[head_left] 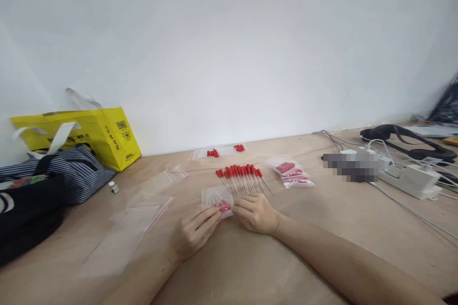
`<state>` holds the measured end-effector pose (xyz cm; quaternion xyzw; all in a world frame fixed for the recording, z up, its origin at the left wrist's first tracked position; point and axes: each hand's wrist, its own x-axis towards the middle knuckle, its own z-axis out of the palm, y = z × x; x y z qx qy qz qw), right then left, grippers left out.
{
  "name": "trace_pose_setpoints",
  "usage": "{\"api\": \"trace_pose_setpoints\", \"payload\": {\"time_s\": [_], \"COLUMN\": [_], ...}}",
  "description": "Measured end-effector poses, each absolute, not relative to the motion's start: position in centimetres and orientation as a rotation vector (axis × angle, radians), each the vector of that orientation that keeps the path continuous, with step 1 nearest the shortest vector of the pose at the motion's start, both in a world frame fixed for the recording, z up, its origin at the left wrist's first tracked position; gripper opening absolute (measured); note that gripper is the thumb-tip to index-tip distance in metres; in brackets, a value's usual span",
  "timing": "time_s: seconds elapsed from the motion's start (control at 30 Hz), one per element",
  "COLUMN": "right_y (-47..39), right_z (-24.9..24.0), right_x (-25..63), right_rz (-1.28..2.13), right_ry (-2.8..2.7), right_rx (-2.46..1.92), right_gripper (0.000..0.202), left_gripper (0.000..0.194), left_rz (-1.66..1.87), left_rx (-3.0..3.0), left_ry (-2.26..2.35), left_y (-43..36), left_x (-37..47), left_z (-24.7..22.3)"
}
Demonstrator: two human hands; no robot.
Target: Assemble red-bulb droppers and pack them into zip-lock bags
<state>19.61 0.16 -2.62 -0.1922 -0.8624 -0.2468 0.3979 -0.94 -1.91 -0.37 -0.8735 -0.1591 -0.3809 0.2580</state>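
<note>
Between my two hands lies a small clear zip bag (207,195) holding several droppers with red rubber bulbs. My left hand (196,231) pinches its near left edge, thumb and fingers pressed together. At the right edge of the same bag, my right hand (255,213) is closed, its fingertips on the plastic. Just beyond my right hand, a fanned row of glass droppers with red bulbs (243,170) lies on the table, bulbs pointing away from me. To the right sit filled zip bags (295,176) with red bulbs showing through.
Flat clear bags (125,228) lie at the left, near a small vial (113,187). Loose red bulbs (213,153) rest on a clear bag at the back. A yellow bag (125,147) stands back left; a white power strip (404,178), cables and a black headset (404,136) lie right.
</note>
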Motion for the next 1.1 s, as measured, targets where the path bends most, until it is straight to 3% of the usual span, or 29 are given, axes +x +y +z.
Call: {"api": "trace_pose_setpoints", "payload": {"time_s": [1.1], "right_y": [-0.2], "right_z": [-2.6], "right_x": [19.1], "right_rz": [-0.496], "right_ry": [-2.287], "right_rx": [-0.495], "right_gripper": [0.018], "left_gripper": [0.017], "left_rz": [-0.884], "left_rx": [-2.204], "left_ry": [-0.312], "left_y": [-1.5], "left_x": [-0.7], "left_z": [-0.6]}}
